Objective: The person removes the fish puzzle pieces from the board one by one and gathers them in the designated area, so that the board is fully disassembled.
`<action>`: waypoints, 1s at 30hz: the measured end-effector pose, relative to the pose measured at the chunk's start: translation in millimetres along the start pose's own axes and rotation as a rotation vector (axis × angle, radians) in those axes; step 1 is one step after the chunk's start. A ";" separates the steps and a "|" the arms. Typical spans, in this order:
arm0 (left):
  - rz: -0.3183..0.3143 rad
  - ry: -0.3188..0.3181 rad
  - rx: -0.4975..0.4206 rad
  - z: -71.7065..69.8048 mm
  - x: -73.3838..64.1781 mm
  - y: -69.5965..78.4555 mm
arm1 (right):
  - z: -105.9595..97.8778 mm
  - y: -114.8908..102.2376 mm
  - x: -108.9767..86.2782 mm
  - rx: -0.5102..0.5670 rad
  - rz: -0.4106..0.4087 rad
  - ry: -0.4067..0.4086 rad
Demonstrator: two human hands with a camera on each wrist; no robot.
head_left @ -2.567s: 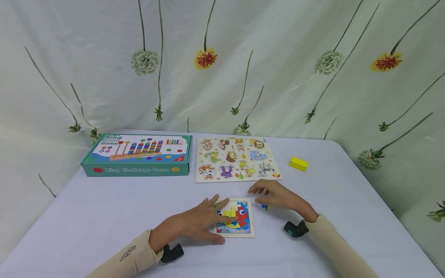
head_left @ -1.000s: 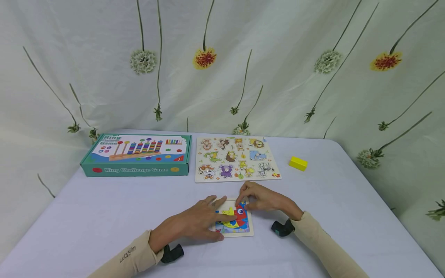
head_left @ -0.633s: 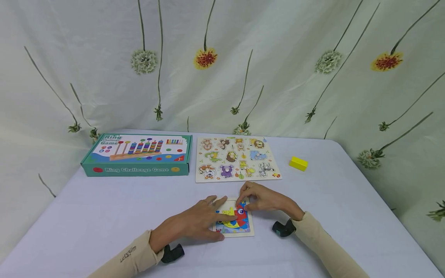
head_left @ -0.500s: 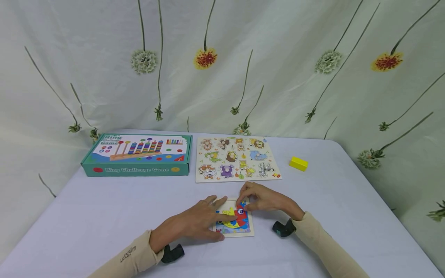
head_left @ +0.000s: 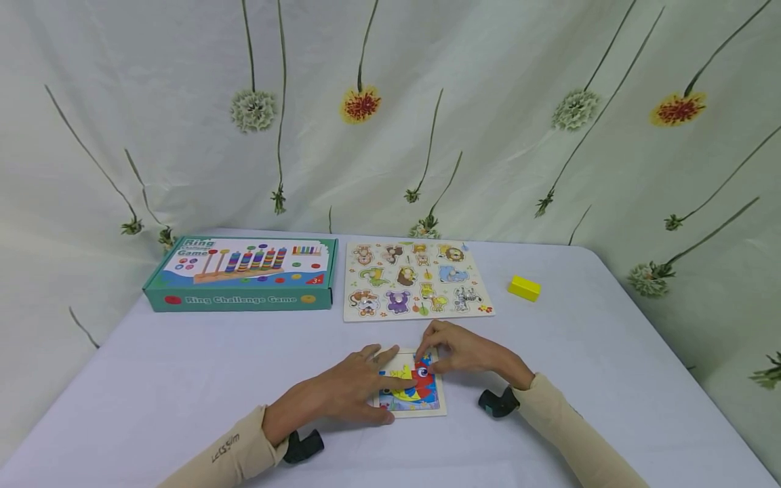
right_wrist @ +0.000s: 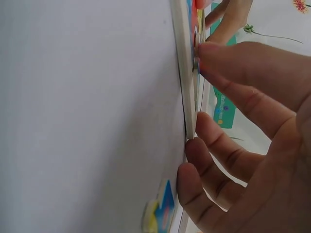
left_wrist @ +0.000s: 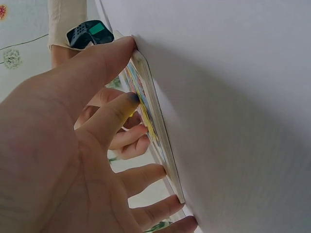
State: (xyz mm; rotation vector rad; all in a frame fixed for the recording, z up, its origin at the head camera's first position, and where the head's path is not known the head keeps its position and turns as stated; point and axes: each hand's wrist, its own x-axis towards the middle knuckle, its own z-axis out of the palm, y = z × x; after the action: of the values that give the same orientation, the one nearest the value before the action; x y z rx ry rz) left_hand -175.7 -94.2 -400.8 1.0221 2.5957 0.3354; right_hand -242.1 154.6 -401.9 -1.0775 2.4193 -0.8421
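A small wooden jigsaw puzzle (head_left: 407, 405) with a bright red, yellow and blue picture lies flat in its pale frame on the table. Across its left side spreads my left hand (head_left: 350, 386), fingers fanned and nearly straight. One left fingertip touches the picture, and the thumb is at the near edge of the frame. My right hand (head_left: 456, 347) bends over the top right corner, where thumb and index finger pinch a puzzle piece (right_wrist: 197, 68) at the picture's surface. A loose blue and yellow piece (right_wrist: 165, 206) shows on the tabletop in the right wrist view; the right hand hides it from the head camera.
Behind the hands lies an animal peg puzzle board (head_left: 417, 281). To its left is a green Ring Challenge Game box (head_left: 241, 271), and to its right a yellow block (head_left: 523, 288). A flower-print curtain (head_left: 500, 135) hangs at the table's far edge.
From beside the puzzle, the right hand has moved left onto its top right corner and pinches a piece there. Lately its fingertips have shifted only slightly. The left hand has stayed put.
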 end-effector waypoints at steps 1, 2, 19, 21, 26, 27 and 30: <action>-0.001 0.000 0.001 -0.1 0.0 0.0 | 0.3 -0.1 0.2 -0.006 0.003 0.000; -0.002 -0.001 -0.001 -0.1 0.1 -0.2 | 0.6 0.5 0.2 -0.014 0.002 0.000; 0.022 0.010 0.008 -0.3 -1.3 0.9 | 4.3 -3.7 -0.1 -0.068 0.000 0.019; 0.021 0.010 0.011 0.1 -1.3 0.7 | 4.7 -5.0 -0.3 -0.064 0.010 0.019; 0.014 0.011 0.012 1.0 -1.0 -0.2 | 5.5 -6.4 -0.3 -0.053 0.028 0.023; 0.014 0.011 0.014 1.1 -0.9 -0.4 | 5.7 -6.3 0.0 -0.054 0.028 0.025; 0.015 0.013 0.024 1.1 -0.7 -0.8 | 5.6 -6.2 0.8 -0.073 0.020 0.028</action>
State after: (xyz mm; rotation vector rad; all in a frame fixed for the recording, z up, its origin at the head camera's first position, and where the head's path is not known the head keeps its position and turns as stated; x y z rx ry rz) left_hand -175.2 -95.1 -401.9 1.0511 2.6112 0.3160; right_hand -236.2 148.6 -402.2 -1.0730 2.4971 -0.7732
